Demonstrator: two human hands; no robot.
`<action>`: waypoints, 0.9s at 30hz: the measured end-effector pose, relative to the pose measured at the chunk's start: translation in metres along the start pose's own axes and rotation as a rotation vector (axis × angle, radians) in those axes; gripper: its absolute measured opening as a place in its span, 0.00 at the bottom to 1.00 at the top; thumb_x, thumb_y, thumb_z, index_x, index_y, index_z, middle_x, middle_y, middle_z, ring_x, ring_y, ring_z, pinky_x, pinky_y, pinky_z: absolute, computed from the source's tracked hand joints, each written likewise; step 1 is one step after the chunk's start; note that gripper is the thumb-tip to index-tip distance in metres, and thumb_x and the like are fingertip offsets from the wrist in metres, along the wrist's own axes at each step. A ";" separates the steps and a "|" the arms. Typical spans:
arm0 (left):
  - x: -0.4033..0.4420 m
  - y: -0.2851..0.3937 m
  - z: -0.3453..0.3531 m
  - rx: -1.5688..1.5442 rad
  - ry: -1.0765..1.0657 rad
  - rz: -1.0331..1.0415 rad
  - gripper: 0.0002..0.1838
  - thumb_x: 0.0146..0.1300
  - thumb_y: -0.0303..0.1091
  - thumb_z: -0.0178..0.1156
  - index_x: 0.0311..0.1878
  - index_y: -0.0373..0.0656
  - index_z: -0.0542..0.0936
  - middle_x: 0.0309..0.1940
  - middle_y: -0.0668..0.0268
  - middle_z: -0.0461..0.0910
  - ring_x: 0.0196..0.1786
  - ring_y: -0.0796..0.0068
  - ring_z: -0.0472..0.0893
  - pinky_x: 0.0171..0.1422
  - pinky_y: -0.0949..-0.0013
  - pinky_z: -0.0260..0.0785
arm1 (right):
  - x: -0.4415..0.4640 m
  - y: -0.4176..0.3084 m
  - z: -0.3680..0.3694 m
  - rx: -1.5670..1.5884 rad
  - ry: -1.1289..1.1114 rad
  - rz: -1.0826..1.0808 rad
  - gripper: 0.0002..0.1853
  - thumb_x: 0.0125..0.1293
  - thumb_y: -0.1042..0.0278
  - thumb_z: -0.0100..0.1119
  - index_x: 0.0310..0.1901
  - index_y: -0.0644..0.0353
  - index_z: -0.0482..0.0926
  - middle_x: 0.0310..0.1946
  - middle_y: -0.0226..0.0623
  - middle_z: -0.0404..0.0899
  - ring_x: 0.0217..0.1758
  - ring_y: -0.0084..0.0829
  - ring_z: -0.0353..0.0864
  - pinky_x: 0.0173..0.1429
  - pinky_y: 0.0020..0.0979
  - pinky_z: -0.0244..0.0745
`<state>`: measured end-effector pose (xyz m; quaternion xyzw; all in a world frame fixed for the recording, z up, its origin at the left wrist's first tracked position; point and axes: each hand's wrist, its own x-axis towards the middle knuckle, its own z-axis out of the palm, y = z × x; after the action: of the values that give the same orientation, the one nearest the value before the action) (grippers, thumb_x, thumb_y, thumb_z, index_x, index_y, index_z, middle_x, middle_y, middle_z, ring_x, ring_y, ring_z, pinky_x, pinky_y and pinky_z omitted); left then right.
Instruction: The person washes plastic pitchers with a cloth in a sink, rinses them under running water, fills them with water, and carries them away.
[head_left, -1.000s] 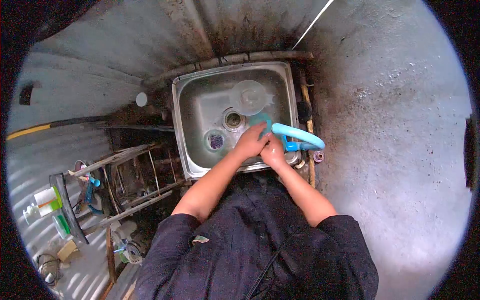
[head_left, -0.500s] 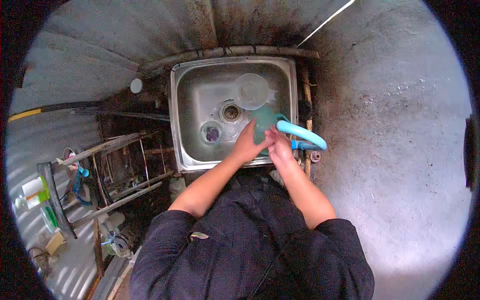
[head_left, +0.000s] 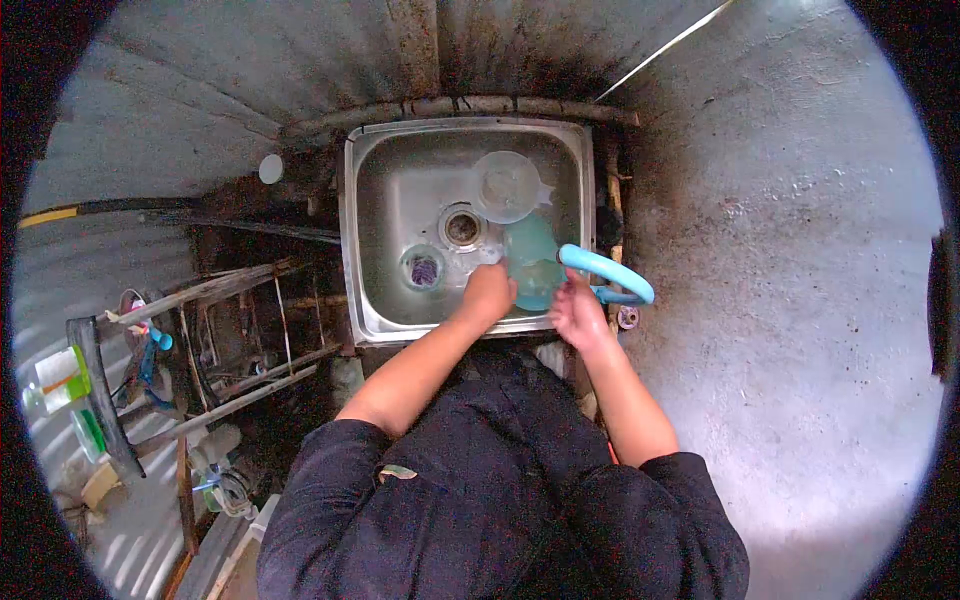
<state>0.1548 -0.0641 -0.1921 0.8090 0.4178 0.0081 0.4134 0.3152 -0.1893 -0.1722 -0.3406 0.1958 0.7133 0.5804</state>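
Observation:
In the head view, my left hand (head_left: 489,293) is closed like a fist over the sink's near side. What its fingers hold, if anything, is hidden. Just right of it a translucent green plastic container (head_left: 530,247) lies in the stainless steel sink (head_left: 380,322). My right hand (head_left: 578,315) is at the near right rim, fingers loosely bent and no object visible in them. Its fingertips are just below the light-blue curved spout (head_left: 605,265); contact is unclear. Beyond the green container sits a round, clear plastic vessel (head_left: 505,187).
A clear cup with purple contents (head_left: 423,268) stands left of the drain (head_left: 462,229). On the left is a wooden rack (head_left: 225,290), with a green-and-white packet (head_left: 62,378) by its end. A grey wall (head_left: 770,300) rises close on the right.
My hands, close together over the green container before, have separated. The left has closed and drawn left; the right has moved slightly right and toward me, below the spout.

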 end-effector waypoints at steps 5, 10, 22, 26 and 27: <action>0.009 0.012 -0.010 0.130 0.004 0.080 0.12 0.50 0.27 0.55 0.37 0.29 0.75 0.27 0.44 0.79 0.33 0.46 0.80 0.38 0.51 0.73 | -0.014 0.010 0.021 -1.529 0.675 -0.820 0.16 0.55 0.58 0.66 0.32 0.60 0.72 0.26 0.35 0.75 0.27 0.34 0.73 0.36 0.33 0.70; 0.021 0.029 -0.026 0.180 0.007 0.138 0.09 0.51 0.25 0.54 0.34 0.31 0.76 0.27 0.45 0.79 0.32 0.47 0.81 0.37 0.51 0.74 | -0.004 0.014 0.026 -1.857 0.746 -1.026 0.21 0.52 0.56 0.67 0.39 0.63 0.73 0.28 0.44 0.75 0.32 0.44 0.76 0.41 0.40 0.71; 0.027 0.008 -0.036 -0.026 0.055 0.063 0.14 0.50 0.27 0.55 0.42 0.35 0.79 0.28 0.45 0.79 0.35 0.47 0.80 0.42 0.50 0.73 | 0.010 -0.005 0.031 -1.944 0.767 -0.513 0.21 0.58 0.55 0.59 0.43 0.66 0.75 0.38 0.52 0.77 0.45 0.51 0.76 0.49 0.44 0.70; 0.018 -0.004 -0.030 -0.095 0.159 0.039 0.16 0.51 0.29 0.57 0.44 0.36 0.80 0.29 0.44 0.79 0.34 0.46 0.80 0.42 0.51 0.72 | 0.011 -0.004 0.033 -1.881 0.682 -0.458 0.22 0.58 0.54 0.58 0.45 0.66 0.75 0.41 0.53 0.77 0.47 0.51 0.76 0.51 0.43 0.69; 0.017 -0.007 -0.028 -0.112 0.182 0.063 0.16 0.51 0.29 0.58 0.44 0.36 0.80 0.29 0.44 0.79 0.33 0.46 0.80 0.42 0.52 0.72 | 0.009 -0.004 0.036 -1.883 0.659 -0.466 0.23 0.58 0.54 0.57 0.46 0.66 0.75 0.42 0.53 0.77 0.48 0.50 0.76 0.51 0.42 0.69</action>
<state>0.1515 -0.0315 -0.1842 0.7933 0.4270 0.1178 0.4178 0.3092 -0.1579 -0.1532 -0.8668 -0.3652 0.3180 0.1190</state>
